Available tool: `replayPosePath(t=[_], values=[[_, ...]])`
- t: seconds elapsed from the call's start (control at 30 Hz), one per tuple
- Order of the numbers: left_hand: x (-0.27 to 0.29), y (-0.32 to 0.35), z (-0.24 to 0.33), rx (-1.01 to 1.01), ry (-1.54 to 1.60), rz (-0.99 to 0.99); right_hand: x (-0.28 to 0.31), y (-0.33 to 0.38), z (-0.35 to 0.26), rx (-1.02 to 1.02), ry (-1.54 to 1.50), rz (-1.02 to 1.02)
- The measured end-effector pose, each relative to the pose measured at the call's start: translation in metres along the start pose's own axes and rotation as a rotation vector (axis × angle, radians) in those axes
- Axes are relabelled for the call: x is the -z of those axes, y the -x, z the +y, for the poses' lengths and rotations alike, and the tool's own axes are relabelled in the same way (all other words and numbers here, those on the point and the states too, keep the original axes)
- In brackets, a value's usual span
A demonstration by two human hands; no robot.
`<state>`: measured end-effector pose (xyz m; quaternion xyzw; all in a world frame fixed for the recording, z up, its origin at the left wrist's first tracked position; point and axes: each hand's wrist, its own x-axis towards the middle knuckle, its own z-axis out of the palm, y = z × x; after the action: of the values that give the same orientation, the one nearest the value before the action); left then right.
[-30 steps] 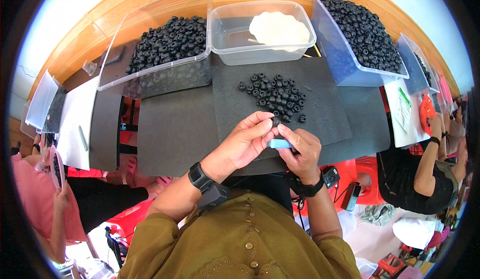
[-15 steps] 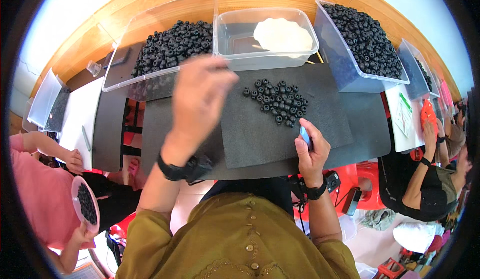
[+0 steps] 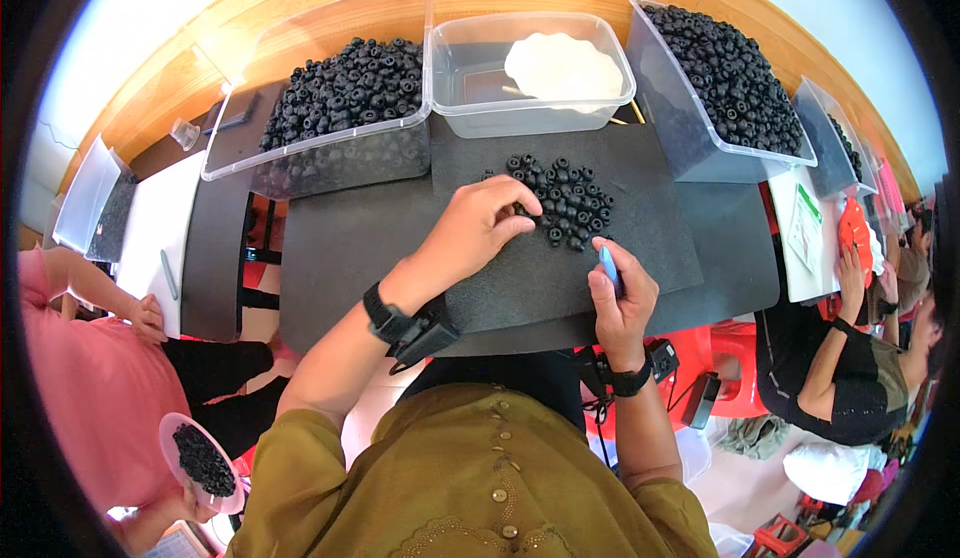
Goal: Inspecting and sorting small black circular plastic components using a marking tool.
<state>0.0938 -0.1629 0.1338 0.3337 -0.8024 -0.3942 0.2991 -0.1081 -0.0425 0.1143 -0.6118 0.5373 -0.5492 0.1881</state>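
Observation:
A loose pile of small black beads with round holes (image 3: 575, 203) lies on a dark mat (image 3: 640, 258) at the middle of the table. Reaching in at the pile's left edge, my left hand (image 3: 475, 223) has its thumb and fingertips pinched at a black bead, mostly hidden by the fingers. My right hand (image 3: 622, 303) is just below the pile's right side. Its fingers are closed round a small blue tool (image 3: 609, 270) with its end upward; the exact kind does not show.
Behind the mat stand a clear tub of black beads (image 3: 350, 88), a clear tub holding a cream scalloped piece (image 3: 560, 68), and another heaped bead tub (image 3: 725, 83). On the left a person in pink holds a pink bowl (image 3: 225, 488) of dark pieces. Other people sit at right.
My left hand has come down from in front of the left tub to the pile's left edge. My right hand keeps its place with the blue tool. The neighbour's bowl has shifted lower and right.

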Motion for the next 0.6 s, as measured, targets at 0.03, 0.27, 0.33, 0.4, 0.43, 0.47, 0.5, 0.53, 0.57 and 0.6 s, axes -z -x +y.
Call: replayPosePath(t=[0.03,0.27,0.33,0.4,0.43,0.47,0.5,0.53,0.57,0.6], values=[[0.001,0.005,0.003,0.002,-0.001,0.000,-0.001,-0.001,0.000,-0.001,-0.002,-0.001],[-0.012,0.039,0.011,0.316,1.194,-0.101,-0.004,-0.005,-0.001,0.082,0.014,-0.026],[-0.017,0.042,0.012,0.312,1.289,-0.055,-0.005,-0.006,-0.001,0.104,0.019,-0.038],[-0.020,0.043,0.011,0.287,1.334,-0.086,-0.006,-0.007,0.001,0.190,0.006,-0.030],[-0.021,0.044,0.010,0.263,1.378,-0.112,-0.006,-0.007,0.000,0.190,0.006,-0.031],[-0.021,0.045,0.008,0.263,1.378,-0.111,-0.005,-0.007,-0.001,0.186,0.002,-0.052],[-0.021,0.046,0.006,0.261,1.425,-0.125,-0.004,-0.006,-0.002,0.182,-0.001,-0.073],[-0.022,0.046,0.004,0.258,1.473,-0.141,-0.004,-0.006,-0.001,0.182,0.001,-0.072],[-0.023,0.047,0.004,0.257,1.474,-0.143,-0.005,-0.006,0.000,0.206,-0.005,-0.070],[-0.025,0.048,0.004,0.265,1.467,-0.124,-0.006,-0.006,0.000,0.231,-0.010,-0.069]])
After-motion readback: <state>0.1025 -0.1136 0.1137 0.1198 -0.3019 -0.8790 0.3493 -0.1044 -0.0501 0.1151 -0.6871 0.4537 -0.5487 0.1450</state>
